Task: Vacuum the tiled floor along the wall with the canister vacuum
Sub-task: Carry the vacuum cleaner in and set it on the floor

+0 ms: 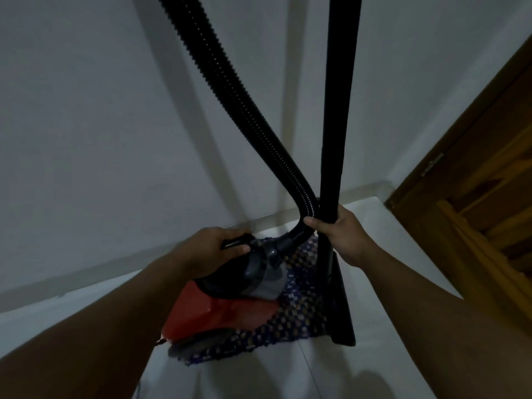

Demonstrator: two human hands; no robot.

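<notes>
Gripping canister handle (234, 242): left hand (211, 249); right hand (342, 236) clasps wand (335, 125).

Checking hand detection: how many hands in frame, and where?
2. The left hand grips the handle on top of the red canister vacuum. The right hand holds the black wand upright, beside the hose.

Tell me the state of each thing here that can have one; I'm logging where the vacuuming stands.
Left hand: closed on the canister's handle.
Right hand: closed around the wand.
Canister vacuum: over the patterned mat, gripped by its handle.
Hose: attached to the canister, looping upward.
Wand: upright, floor head down.
Floor head: at the mat's right edge.
Patterned mat: flat on the tiles.
Wooden door: cannot tell.
</notes>
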